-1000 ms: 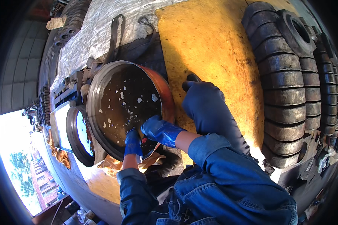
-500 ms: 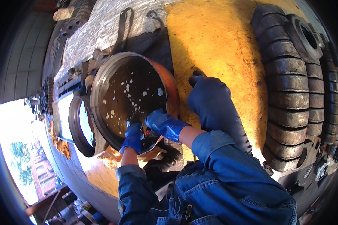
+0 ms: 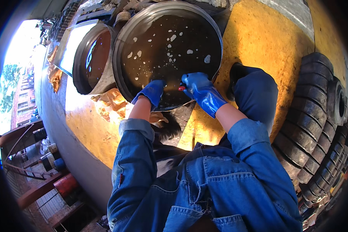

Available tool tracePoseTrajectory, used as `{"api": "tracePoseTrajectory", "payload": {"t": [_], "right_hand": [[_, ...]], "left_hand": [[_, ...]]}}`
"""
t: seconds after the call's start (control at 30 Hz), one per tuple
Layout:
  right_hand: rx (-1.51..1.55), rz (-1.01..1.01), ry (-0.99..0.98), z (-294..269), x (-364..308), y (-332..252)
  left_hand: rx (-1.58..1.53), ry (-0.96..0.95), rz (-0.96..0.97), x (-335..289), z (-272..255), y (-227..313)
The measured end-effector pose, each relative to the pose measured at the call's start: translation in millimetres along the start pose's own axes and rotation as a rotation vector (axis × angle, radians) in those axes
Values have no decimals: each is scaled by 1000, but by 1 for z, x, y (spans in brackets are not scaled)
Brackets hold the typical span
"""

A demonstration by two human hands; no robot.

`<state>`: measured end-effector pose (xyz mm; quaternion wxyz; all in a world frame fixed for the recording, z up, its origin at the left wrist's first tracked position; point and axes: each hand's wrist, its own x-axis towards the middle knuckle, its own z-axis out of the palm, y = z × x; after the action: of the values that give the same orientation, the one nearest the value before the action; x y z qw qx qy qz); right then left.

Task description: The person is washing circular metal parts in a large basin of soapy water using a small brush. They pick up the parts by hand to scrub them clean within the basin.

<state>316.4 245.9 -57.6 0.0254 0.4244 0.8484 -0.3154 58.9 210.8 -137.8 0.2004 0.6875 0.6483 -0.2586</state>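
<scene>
A wide round metal tub (image 3: pixel 119 65) of dark liquid, with white foam flecks afloat, stands in front of me. My left hand (image 3: pixel 150 94), in a blue rubber glove, is curled over the tub's near side; whatever its fingers hold is hidden. To its right, my right hand (image 3: pixel 199 89), gloved the same way, is closed around a small red-ended object (image 3: pixel 181 88). Only the red end shows beside the thumb, so its kind is unclear. Both hands are above the liquid near the rim, a short distance apart.
Left of the tub stands a smaller round container (image 3: pixel 79 69) with reddish-brown liquid. Crumpled brown paper (image 3: pixel 110 104) lies by the near rim. Rows of dark, greasy ring-shaped metal parts (image 3: pixel 303 112) are stacked at right. Yellow worn floor plates (image 3: pixel 270 34) lie around.
My view has turned and shifted, so the tub appears higher and more central. The hands have moved apart, and the red-ended object now shows at my right hand.
</scene>
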Motion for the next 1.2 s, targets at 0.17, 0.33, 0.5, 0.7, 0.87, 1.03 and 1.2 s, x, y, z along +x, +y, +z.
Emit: {"api": "tracePoseTrajectory", "payload": {"t": [0.17,0.33,0.5,0.7,0.87,1.03,1.2], "right_hand": [[42,-28,58,3,-3,3],[87,-32,127,7,-5,5],[26,43,65,-2,-8,-12],[61,206,-27,-9,2,-1],[602,91,157,13,66,28],[936,-121,-4,-56,17,-70],[554,-90,8,-54,35,-59]], "left_hand": [[122,133,133,0,12,-10],[-75,97,-38,27,-7,-1],[-304,62,-4,-23,-19,-35],[-1702,154,-8,-108,-79,2],[-1981,249,-10,-103,-50,-10],[-2168,291,82,-118,-35,4],[-2117,286,58,-78,-20,12]]}}
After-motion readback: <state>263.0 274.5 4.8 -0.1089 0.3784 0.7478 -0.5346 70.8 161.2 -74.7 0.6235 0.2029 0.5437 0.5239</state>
